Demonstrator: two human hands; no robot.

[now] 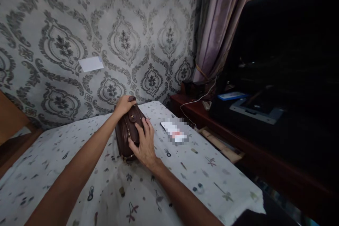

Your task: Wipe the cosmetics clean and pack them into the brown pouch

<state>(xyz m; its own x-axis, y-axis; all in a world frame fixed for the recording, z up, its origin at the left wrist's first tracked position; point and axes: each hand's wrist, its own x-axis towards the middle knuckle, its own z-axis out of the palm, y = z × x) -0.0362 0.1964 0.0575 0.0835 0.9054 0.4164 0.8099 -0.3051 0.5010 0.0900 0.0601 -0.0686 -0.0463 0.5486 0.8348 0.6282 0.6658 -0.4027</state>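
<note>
A dark brown bag (122, 137) with a round gold-coloured clasp and gold zips rests on a white patterned cloth (106, 187). My left hand (124, 105) is closed on the bag's far top end, where a dark piece of it sticks out past the fingers. On the bag's right side lies my right hand (145, 144), its fingers spread over the front and the thumb near a zip. What is inside the bag is hidden.
A phone (173, 130), partly pixelated, lies right of the bag. The patterned wall (148, 42) stands behind, with a white switch plate (91, 64). At the right are a reddish-brown wooden shelf (190, 107), a white cable (198, 98), a large dark screen (278, 42) and a purple curtain (219, 17).
</note>
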